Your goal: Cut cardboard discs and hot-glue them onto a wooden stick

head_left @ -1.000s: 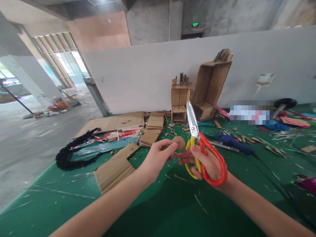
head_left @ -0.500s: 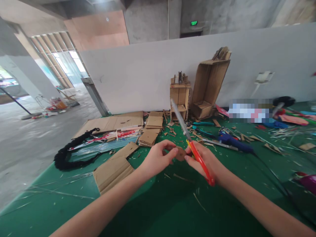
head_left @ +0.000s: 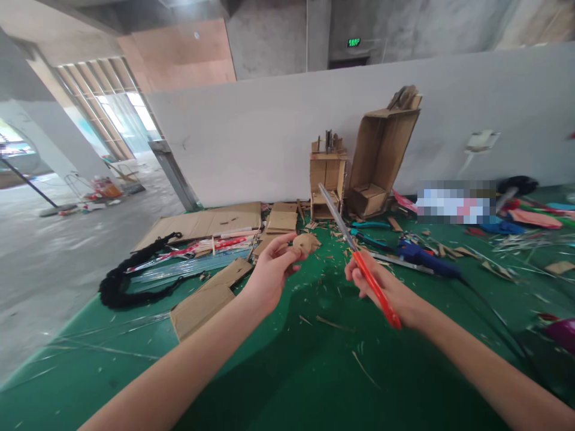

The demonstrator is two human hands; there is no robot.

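Observation:
Between the thumb and fingers of my left hand [head_left: 275, 269] is a small roundish piece of cardboard [head_left: 306, 244], raised above the table. My right hand [head_left: 381, 284] is closed around red-handled scissors [head_left: 371, 281]. Their long metal blades are together and point up and away to the left. The two hands are apart, with green table surface showing between them. Behind the scissors' tip stands a small cardboard shelf-like box [head_left: 327, 176] topped with upright brown bits.
A taller open cardboard box [head_left: 381, 155] leans at the white wall. Cardboard sheets [head_left: 206, 299], a black fuzzy coil [head_left: 130, 281] and clear plastic strips lie left. A blue glue gun [head_left: 422, 257], teal-handled pliers [head_left: 371, 239] and scraps lie right on the green table [head_left: 287, 371].
My hands have moved apart. The left has lifted the cardboard piece up and to the left, out of the right hand's fingers; the scissors have shifted slightly right.

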